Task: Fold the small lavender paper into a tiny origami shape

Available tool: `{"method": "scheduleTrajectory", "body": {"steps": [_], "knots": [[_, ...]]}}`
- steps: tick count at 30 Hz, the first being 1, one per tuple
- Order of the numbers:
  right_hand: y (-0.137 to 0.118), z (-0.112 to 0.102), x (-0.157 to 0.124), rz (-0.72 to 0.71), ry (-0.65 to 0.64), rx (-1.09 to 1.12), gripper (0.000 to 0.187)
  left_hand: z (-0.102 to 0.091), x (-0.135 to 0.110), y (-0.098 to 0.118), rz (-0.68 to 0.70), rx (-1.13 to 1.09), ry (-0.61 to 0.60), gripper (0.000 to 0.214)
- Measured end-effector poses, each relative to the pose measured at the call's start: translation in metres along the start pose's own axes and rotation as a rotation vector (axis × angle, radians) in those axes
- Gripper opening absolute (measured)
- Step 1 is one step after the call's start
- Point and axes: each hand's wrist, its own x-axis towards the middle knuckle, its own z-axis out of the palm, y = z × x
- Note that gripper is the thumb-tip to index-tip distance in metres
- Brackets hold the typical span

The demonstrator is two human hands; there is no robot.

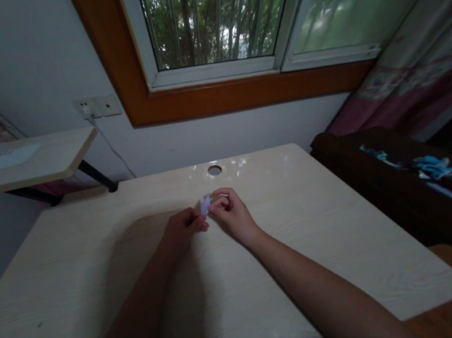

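Observation:
Between my two hands is a small piece of pale lilac-white folded paper (205, 205), held just over the desk. My left hand (186, 225) pinches its lower left side, fingers curled in. From the right, my right hand (229, 209) grips the other edge between thumb and fingertips. The paper's exact shape is too small to make out. Both forearms reach forward across the light wood desktop (294, 209).
A round cable hole (214, 170) lies at the desk's back edge. To the left a raised shelf (70, 155) stands on black legs, bearing a sheet (1, 160). A white cord (110, 143) hangs from the wall socket (86, 108). Dark furniture with blue cloth (432, 166) stands right.

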Motion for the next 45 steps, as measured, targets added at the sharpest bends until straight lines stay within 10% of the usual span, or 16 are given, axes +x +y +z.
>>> {"method": "scheduleTrajectory", "body": {"steps": [45], "knots": [[0.002, 0.0, 0.002, 0.017, -0.029, 0.004, 0.043, -0.003, 0.003, -0.006, 0.0, -0.084, -0.077, 0.025]]}}
